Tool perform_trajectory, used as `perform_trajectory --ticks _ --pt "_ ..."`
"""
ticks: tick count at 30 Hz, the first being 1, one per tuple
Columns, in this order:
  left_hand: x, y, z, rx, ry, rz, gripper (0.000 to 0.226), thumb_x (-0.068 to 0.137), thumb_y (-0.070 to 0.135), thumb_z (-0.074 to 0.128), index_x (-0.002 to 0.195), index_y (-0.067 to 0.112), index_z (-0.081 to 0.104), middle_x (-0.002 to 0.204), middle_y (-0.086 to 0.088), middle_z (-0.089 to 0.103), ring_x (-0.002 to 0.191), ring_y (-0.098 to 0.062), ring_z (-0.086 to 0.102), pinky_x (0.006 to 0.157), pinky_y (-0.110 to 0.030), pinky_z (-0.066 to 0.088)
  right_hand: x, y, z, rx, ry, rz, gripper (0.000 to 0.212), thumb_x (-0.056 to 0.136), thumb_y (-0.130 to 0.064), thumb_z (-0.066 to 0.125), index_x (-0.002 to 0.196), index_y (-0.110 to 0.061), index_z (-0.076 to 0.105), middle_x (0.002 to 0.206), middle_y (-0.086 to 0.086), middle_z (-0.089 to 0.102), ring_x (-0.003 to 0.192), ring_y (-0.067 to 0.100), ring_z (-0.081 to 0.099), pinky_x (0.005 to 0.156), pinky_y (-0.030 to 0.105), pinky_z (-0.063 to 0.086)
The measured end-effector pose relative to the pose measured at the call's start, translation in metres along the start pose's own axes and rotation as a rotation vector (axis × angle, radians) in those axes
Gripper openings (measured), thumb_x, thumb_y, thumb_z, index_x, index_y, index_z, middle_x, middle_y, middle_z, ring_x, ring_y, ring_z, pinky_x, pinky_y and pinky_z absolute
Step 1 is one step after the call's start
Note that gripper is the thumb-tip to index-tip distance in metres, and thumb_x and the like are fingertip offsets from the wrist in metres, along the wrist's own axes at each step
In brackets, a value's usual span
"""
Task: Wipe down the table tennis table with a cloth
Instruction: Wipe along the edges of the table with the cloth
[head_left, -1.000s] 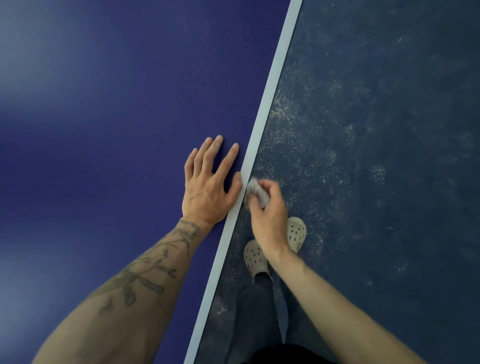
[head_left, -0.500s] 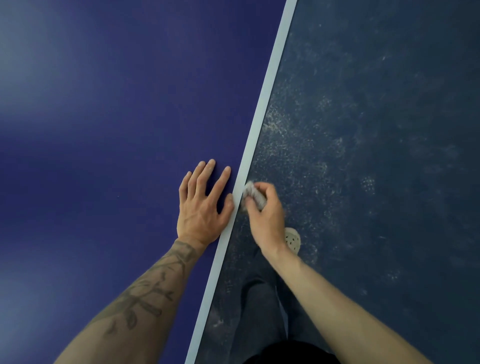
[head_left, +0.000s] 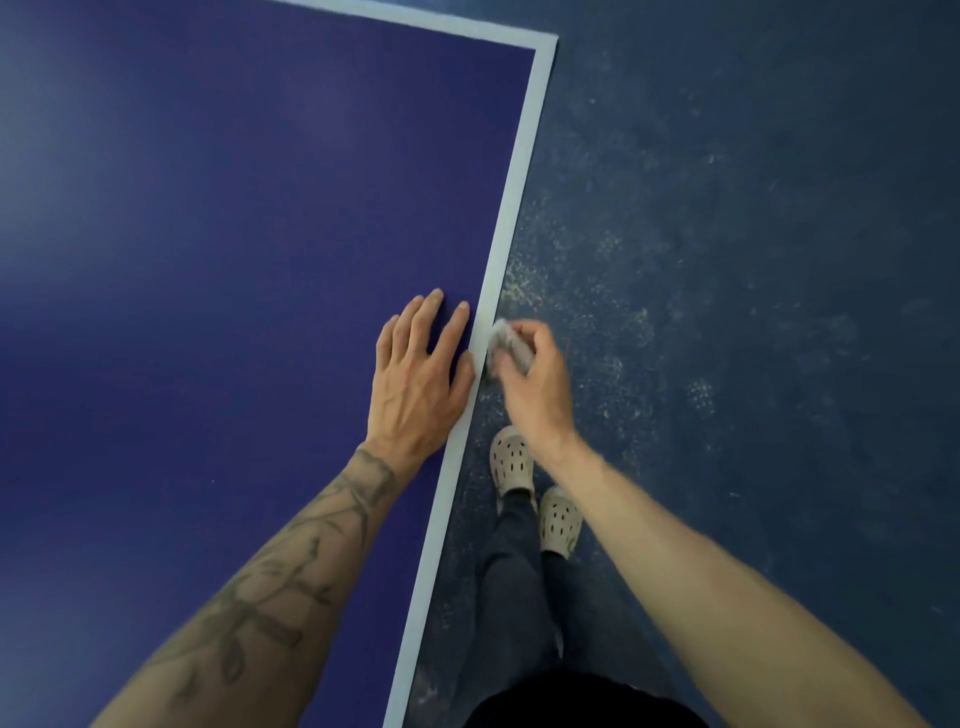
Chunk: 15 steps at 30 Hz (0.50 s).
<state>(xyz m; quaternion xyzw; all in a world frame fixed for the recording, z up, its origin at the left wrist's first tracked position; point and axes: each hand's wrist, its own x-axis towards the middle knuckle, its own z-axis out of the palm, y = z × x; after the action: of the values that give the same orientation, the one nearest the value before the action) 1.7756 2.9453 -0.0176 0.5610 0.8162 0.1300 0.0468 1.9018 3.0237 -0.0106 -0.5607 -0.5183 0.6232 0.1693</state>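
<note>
Left hand (head_left: 421, 379) lying flat on the blue bench (head_left: 208, 208), fingers (head_left: 451, 332) straight and spread, right hand (head_left: 537, 395) gripping a crumpled pale cloth (head_left: 511, 345) in curled fingers, holding it against the bench's side edge, just beside the left thumb.

Left forearm (head_left: 332, 525) bare, with branch-and-leaf tattoo (head_left: 260, 608); dark grey trousers (head_left: 511, 587), pale holed clogs (head_left: 511, 460), black top (head_left: 576, 704).

table (head_left: 234, 234): dark blue top, pale border stripe, far corner in view
cloth (head_left: 511, 348): small whitish wad, bunched against the table's side edge
</note>
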Motion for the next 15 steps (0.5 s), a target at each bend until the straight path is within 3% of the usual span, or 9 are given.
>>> perform_trajectory --ticks 3,6,9,13,15 --pt "0.048 0.005 0.009 0.001 0.013 0.02 0.05 0.108 0.03 0.051 0.154 0.011 0.049 0.161 -0.018 0.042 0.148 -0.037 0.039 0.122 -0.055 0.031 -0.033 0.016 -0.003 -0.044 -0.068 0.053 0.017 0.104 -0.007 0.065 0.116 -0.018 0.061 0.107 -0.006 0.071 0.093 0.0 0.067 0.078 0.018 0.052" --pt "0.087 0.007 0.017 0.025 0.009 0.04 0.05 0.11 0.033 0.047 0.156 0.014 0.047 0.163 -0.017 0.04 0.15 -0.037 0.037 0.123 -0.056 0.029 -0.025 0.017 -0.004 -0.049 -0.088 0.062 0.019 0.103 -0.006 0.065 0.115 -0.02 0.063 0.109 -0.004 0.072 0.096 0.003 0.068 0.081 0.017 0.052" --pt "0.122 0.008 0.022 0.051 0.003 0.029 0.052 0.11 0.036 0.044 0.158 0.016 0.045 0.165 -0.015 0.038 0.152 -0.037 0.035 0.124 -0.056 0.027 0.032 -0.009 -0.005 0.0 -0.009 0.025 0.018 0.104 -0.009 0.065 0.118 -0.019 0.062 0.109 -0.006 0.07 0.094 0.0 0.067 0.083 0.019 0.055" --pt "0.164 0.007 0.028 0.074 0.012 0.008 0.054 0.109 0.04 0.04 0.158 0.018 0.045 0.165 -0.014 0.038 0.152 -0.037 0.035 0.124 -0.057 0.026 0.089 -0.039 -0.006 0.038 0.09 -0.022 0.015 0.105 -0.014 0.065 0.116 -0.024 0.06 0.109 -0.004 0.07 0.094 0.009 0.068 0.08 0.023 0.056" --pt "0.183 0.006 0.03 0.078 0.016 -0.005 0.054 0.109 0.042 0.039 0.158 0.02 0.045 0.165 -0.014 0.038 0.152 -0.037 0.035 0.124 -0.058 0.025 0.084 -0.035 -0.005 0.069 0.051 -0.012 0.015 0.105 -0.012 0.063 0.118 -0.02 0.061 0.112 0.0 0.071 0.096 0.011 0.069 0.081 0.026 0.057"
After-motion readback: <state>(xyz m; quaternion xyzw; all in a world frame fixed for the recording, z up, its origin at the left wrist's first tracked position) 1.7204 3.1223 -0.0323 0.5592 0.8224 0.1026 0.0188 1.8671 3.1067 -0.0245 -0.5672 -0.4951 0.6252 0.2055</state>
